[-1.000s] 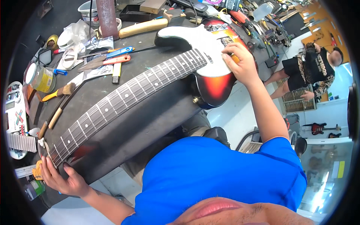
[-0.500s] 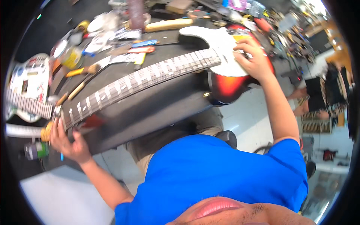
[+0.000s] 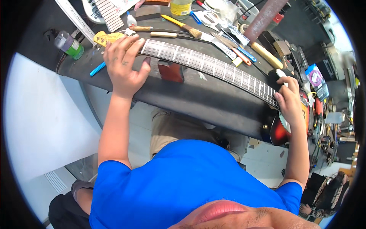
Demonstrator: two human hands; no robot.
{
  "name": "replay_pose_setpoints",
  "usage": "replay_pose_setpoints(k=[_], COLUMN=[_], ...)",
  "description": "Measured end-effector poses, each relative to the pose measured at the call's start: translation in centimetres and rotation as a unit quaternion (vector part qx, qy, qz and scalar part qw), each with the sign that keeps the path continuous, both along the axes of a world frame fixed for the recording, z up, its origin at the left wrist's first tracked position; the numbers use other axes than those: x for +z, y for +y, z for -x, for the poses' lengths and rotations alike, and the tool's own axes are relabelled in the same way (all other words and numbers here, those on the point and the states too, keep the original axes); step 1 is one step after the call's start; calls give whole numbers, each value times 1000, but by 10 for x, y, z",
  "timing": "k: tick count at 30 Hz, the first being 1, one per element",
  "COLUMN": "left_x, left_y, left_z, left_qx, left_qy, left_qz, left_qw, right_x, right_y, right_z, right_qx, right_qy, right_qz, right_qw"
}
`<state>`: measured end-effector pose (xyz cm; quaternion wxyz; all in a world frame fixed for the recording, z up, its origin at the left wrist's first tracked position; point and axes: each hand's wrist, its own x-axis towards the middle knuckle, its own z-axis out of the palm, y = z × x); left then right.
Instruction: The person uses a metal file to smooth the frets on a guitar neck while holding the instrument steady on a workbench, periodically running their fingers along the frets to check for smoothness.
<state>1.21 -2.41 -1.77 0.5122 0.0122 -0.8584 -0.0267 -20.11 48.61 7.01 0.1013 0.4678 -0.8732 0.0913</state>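
Observation:
An electric guitar lies across the dark bench, its striped-looking fretboard [image 3: 217, 65] facing up and its yellow headstock [image 3: 108, 38] at the left. My left hand [image 3: 126, 66] rests over the neck where it meets the headstock, fingers stretched across it and thumb held apart. At the other end, my right hand [image 3: 290, 99] curls round the guitar where the neck joins the body, thumb near the fretboard's edge. That hand and forearm cover much of the sunburst body [image 3: 280, 131]. A red-brown block [image 3: 170, 71] sits below the neck near my left hand.
Behind the neck lie a brush [image 3: 187, 27], a wooden handle [image 3: 268, 56] and several hand tools. A glass jar [image 3: 181, 9] and a brown post [image 3: 267, 19] stand farther back. At left are a green-labelled bottle [image 3: 70, 45], a blue pen-like stick [image 3: 98, 69] and a white panel [image 3: 45, 114].
The view has swung left. My right hand has shifted from the white pickguard to the neck's body end. My left hand stays at the headstock end, now reaching farther over it.

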Motion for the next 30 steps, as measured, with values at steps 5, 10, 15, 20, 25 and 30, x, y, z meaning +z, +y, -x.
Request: replay_pose_setpoints(k=[5,10,15,20,25,30], left_x=[-1,3,2,4,1,-4], left_y=[-1,2,4,5,4,-1], left_z=[1,1,-1,2,1,5], left_qx=[2,8,6,4,-8,-13], left_qy=[9,5,6,9,20,49], left_qz=[-20,-30,-35,-38,-40,-41], left_qw=[1000,999,999,999,999,998], right_x=[23,33,30,25,27,36], right_y=[-78,-168,-255,-314,-332,-328], right_z=[-5,-9,-18,-25,-38,-46], right_qx=[138,258,307,316,360,346], right_qy=[57,103,88,77,109,92], right_qz=[-33,-11,-7,1,49,39], right_qw=[988,961,948,946,925,933])
